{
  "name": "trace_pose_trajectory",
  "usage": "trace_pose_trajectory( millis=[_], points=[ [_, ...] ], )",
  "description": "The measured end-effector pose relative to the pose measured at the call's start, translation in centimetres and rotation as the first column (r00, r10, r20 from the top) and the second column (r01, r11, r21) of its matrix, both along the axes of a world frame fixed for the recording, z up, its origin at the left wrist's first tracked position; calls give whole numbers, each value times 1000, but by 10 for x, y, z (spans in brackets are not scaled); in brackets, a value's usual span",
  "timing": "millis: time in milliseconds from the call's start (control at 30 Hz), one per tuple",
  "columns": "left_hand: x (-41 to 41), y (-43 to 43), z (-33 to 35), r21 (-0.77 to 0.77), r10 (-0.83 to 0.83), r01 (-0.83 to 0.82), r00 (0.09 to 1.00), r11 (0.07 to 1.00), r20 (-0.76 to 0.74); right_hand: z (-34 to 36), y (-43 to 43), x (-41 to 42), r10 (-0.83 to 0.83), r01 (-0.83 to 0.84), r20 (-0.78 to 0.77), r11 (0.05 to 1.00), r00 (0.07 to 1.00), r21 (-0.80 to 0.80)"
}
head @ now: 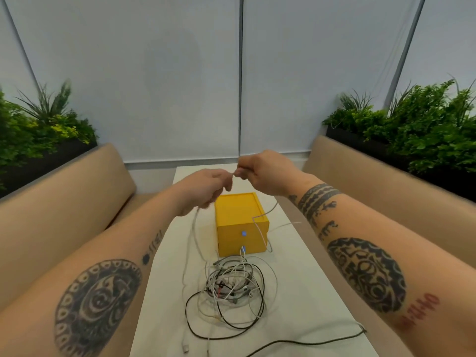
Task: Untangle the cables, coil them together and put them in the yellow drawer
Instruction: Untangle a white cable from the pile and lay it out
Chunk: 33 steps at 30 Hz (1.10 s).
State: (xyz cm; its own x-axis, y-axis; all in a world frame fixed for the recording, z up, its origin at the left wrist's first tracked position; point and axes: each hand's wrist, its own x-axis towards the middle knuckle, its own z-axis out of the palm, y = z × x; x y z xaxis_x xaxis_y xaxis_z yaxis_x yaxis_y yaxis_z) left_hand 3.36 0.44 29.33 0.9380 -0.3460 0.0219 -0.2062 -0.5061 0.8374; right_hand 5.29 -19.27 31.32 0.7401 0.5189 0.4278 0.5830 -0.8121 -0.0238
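Both pinching: my left hand (206, 188) and right hand (261, 172) grip one pale cable (191, 240); other cables (231, 287) lie tangled before the yellow drawer unit (240, 217).

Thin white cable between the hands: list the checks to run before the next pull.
1. Left hand grips the thin white cable: ok.
2. Right hand pinches a cable end at the left hand's fingertips: ok.
3. Cable free of the tangled pile of white and black cables on the white table: cannot tell; it hangs down beside the pile.
4. Yellow two-drawer box clear of cables: not ok; a thin pale wire hangs across its right corner.
5. Drawer open for stowing: not ok; both fronts look closed.
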Motion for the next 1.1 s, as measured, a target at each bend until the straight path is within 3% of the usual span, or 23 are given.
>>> trace_pose_trajectory(
  millis=[100,300,500,867,1000,1100],
  points=[
    [4,3,7,282,10,-92,960,955,280,-7,-6,-4,-9,7,-91,1000,996,-15],
    [21,55,-4,456,64,-384,816,803,574,-33,-62,-5,-119,136,-218,989,969,65],
    [29,94,-27,516,100,-473,799,714,593,-69,-120,-10,-261,273,-219,961,940,30],
    [24,103,-30,530,98,-449,821,720,563,-122,-192,-23,-429,446,-260,895,865,7],
    [23,77,-18,559,44,-397,841,728,540,-136,-200,-25,-502,524,-395,850,769,-60],
    [20,53,-7,607,-11,-352,859,713,512,-130,-186,-21,-618,568,-440,782,652,-257]
  ],
)
